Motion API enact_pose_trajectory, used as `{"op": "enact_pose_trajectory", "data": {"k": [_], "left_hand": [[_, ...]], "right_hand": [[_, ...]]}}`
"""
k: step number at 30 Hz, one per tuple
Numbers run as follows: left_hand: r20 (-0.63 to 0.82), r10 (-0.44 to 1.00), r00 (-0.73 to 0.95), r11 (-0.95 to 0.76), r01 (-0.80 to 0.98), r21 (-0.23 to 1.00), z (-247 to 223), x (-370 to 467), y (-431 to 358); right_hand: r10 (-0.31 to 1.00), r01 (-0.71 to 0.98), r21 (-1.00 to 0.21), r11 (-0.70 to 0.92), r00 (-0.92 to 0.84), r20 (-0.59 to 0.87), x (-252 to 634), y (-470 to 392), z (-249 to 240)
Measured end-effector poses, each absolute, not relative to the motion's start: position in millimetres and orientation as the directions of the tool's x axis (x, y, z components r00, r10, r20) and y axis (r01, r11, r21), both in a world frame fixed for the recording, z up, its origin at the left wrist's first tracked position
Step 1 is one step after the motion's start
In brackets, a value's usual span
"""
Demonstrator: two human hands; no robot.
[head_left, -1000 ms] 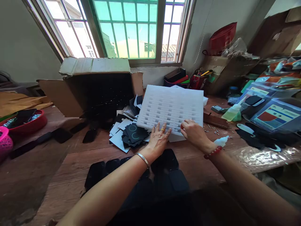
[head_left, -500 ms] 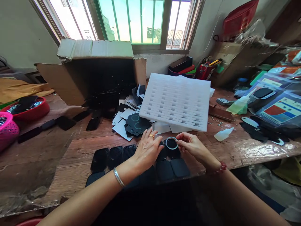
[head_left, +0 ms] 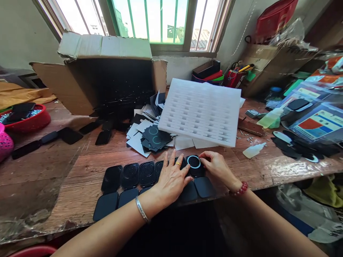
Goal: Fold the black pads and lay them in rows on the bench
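Several open black cases lie in a row along the table's front edge, their smooth halves toward me. A pale thin ring rests over the upper half of the rightmost case. My right hand pinches the ring's right edge with thumb and forefinger. My left hand lies spread over the middle cases, its forefinger tip near the ring's left side. It hides parts of the cases under it.
Behind the hands, a white foam tray leans on white and black sheets. An open cardboard box stands back left. At right are a small bottle and black pieces; a red bowl sits at left.
The ring has gone from being held tilted above the rightmost case to lying over it. My left hand has spread and its forefinger has come close to the ring. The view has shifted slightly.
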State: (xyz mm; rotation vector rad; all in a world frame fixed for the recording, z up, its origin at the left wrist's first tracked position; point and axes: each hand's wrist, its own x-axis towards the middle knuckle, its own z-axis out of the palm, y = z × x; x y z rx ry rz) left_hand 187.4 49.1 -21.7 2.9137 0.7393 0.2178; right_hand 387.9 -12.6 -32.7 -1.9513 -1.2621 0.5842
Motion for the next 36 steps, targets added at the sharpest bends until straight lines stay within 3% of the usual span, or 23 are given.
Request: {"op": "enact_pose_trajectory", "data": {"k": [9, 15, 18, 24, 27, 29, 32, 36], "left_hand": [[0.063, 0.497, 0.865, -0.861, 0.483, 0.158, -14.9, 188.9, 50.8], [0.141, 0.477, 0.867, -0.878, 0.462, 0.126, -8.3, 202.7, 64.2], [0.194, 0.466, 0.863, -0.885, 0.458, 0.087, -0.7, 223.8, 83.9], [0.088, 0.517, 0.851, -0.856, 0.514, 0.059, 2.0, 255.7, 108.5], [0.052, 0.512, 0.857, -0.857, 0.506, 0.102, 7.7, 254.4, 111.2], [0.052, 0.512, 0.857, -0.851, 0.498, 0.169, 15.9, 247.1, 113.9], [0.145, 0.558, 0.817, -0.819, 0.514, 0.257, 28.1, 225.5, 116.7], [0.260, 0.553, 0.792, -0.831, 0.501, 0.244, 27.9, 182.6, 103.8]], "right_hand": [[0.925, 0.720, -0.660, -0.216, 0.368, 0.099, 399.2, -1.0, -32.9], [0.849, 0.817, -0.555, -0.154, 0.397, 0.349, 427.9, 3.0, -1.9], [0.836, 0.841, -0.523, -0.139, 0.382, 0.393, 445.7, 15.6, 4.2], [0.848, 0.831, -0.552, -0.068, 0.339, 0.406, 454.5, 18.3, 12.4], [0.816, 0.774, -0.634, 0.006, 0.363, 0.450, 439.5, 2.9, 21.5], [0.837, 0.680, -0.731, 0.051, 0.371, 0.403, 421.8, -5.4, 23.3], [0.941, 0.511, -0.860, 0.012, 0.284, 0.182, 390.4, -7.6, 15.3], [0.981, 0.466, -0.879, -0.104, 0.195, -0.013, 358.9, 4.6, -4.3]]}}
